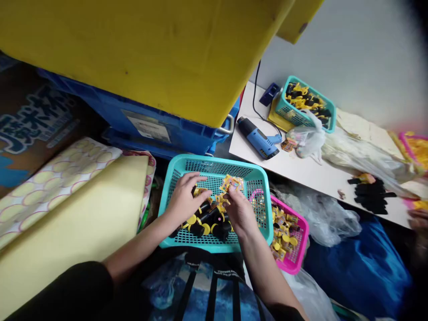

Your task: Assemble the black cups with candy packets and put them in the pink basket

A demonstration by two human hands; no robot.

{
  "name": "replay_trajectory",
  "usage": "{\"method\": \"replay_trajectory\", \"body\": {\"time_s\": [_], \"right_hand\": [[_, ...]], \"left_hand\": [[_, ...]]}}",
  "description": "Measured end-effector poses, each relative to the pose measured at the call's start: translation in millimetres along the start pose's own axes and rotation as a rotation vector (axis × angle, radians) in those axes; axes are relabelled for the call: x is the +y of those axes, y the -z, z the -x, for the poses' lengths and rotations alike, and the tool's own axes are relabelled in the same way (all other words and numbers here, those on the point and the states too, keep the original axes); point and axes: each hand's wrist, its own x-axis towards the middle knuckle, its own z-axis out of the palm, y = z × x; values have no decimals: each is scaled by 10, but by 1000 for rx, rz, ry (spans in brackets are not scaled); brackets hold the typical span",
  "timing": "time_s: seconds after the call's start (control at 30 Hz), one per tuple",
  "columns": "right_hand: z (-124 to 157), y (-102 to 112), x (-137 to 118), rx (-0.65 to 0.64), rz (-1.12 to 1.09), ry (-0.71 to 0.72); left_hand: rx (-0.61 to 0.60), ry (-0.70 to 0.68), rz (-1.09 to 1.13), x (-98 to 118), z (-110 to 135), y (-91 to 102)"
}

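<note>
A teal plastic basket (264, 178) sits in front of me, holding black pieces with yellow caps (214, 218) and small printed yellow labels. My left hand (185, 200) reaches over its left side, thumb and fingers apart. A black-and-yellow piece shows just past the left fingers; I see no grip on it. Over the right half of the basket, my right hand (240, 209) pinches a yellow printed label (229, 182) between thumb and fingers. More labels lie just beneath that hand. Part of the basket's contents is hidden by my hands.
A pink basket (302, 240) of yellow-capped pieces stands close at the right. On the white table (294, 169) are a blue heat gun (257, 138), another teal basket (329, 111) and black pieces (371, 196). A blue crate (150, 122) and yellow box (150, 53) rise ahead.
</note>
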Motion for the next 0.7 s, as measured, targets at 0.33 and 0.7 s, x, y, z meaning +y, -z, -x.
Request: {"method": "replay_trajectory", "body": {"time_s": [0.33,0.7], "right_hand": [[-165,-232,-56,-174,262,253],[-586,-622,-82,-213,762,331]], "left_hand": [[-238,240,366,173,-99,186],[208,88,491,183,-253,547]]}}
